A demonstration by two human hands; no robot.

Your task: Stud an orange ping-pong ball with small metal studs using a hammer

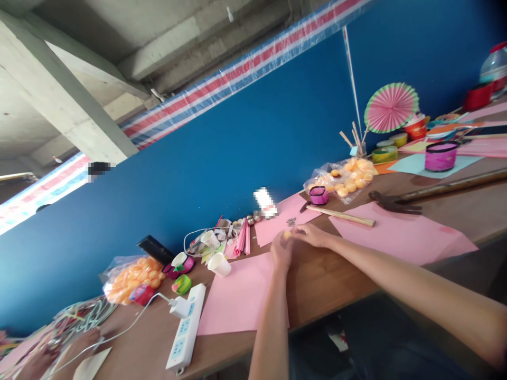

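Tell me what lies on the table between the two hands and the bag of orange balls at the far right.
In the head view, between the hands and the bag of orange balls lie a pink paper sheet, a small metal cluster, a wooden-handled tool and a magenta tape roll.

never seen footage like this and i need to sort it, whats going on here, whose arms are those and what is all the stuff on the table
There is no machine here. The single picture comes from a camera worn on a person's head, tilted, looking down at their own two bare arms.

The left hand and right hand meet over a wooden table and pinch a small orange ball between them; it is too small to tell more.

Around them lie pink paper sheets, a wooden-handled tool, a hammer, two plastic bags of orange balls, white paper cups, a white power strip and a folded pink paper fan. A blue wall stands behind the table.

At bottom left, another person's hand shows.
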